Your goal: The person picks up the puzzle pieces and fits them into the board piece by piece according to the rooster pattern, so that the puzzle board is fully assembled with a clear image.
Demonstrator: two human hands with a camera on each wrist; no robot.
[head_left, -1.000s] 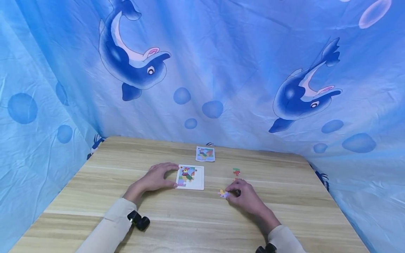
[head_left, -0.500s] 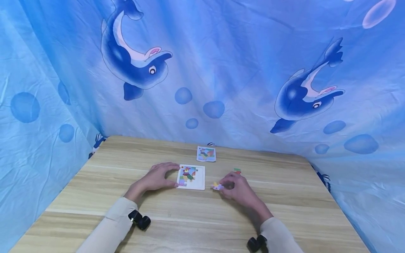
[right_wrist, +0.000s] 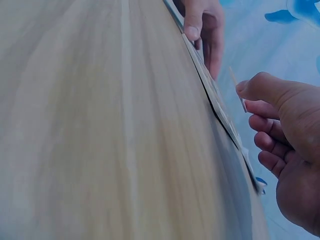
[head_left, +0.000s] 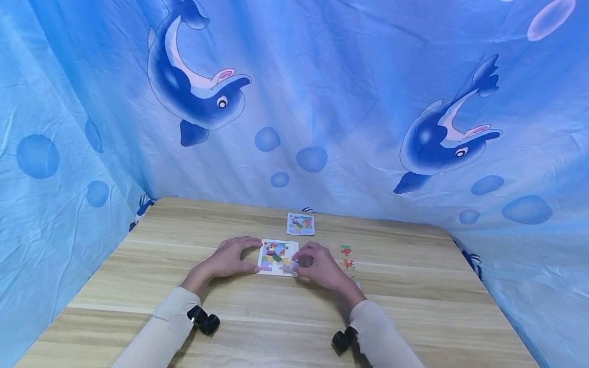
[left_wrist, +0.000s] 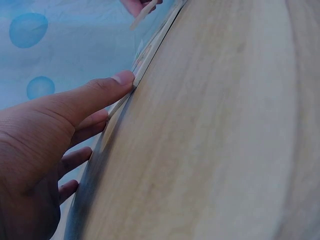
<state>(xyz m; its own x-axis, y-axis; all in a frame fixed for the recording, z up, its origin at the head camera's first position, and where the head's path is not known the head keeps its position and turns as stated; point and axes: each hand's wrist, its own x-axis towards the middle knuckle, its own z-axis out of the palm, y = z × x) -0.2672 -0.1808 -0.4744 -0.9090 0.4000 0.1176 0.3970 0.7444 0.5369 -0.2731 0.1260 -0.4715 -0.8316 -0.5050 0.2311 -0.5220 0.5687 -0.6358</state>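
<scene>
A white-framed puzzle board (head_left: 277, 274) lies on the table, its left part filled with a colourful bird picture and some of its white base showing. My left hand (head_left: 231, 257) holds the board's left side, thumb at the near corner and fingers at the far corner. In the left wrist view the thumb (left_wrist: 122, 78) rests against the board's edge. Between thumb and forefinger my right hand (head_left: 324, 267) pinches a puzzle piece (head_left: 289, 266) over the board's near right part. The right wrist view shows this thin piece (right_wrist: 243, 102) raised and tilted, apart from the board.
Behind the board lies a picture card (head_left: 300, 224) with a similar bird. Several loose puzzle pieces sit right of the board, among them a green and red one (head_left: 346, 250) and an orange one (head_left: 348, 264). A blue dolphin-print curtain (head_left: 294, 102) surrounds the wooden table (head_left: 257, 327).
My right hand has carried the puzzle piece leftward from the table on the right to above the board. Loose pieces it covered now show. The left hand stays at the board.
</scene>
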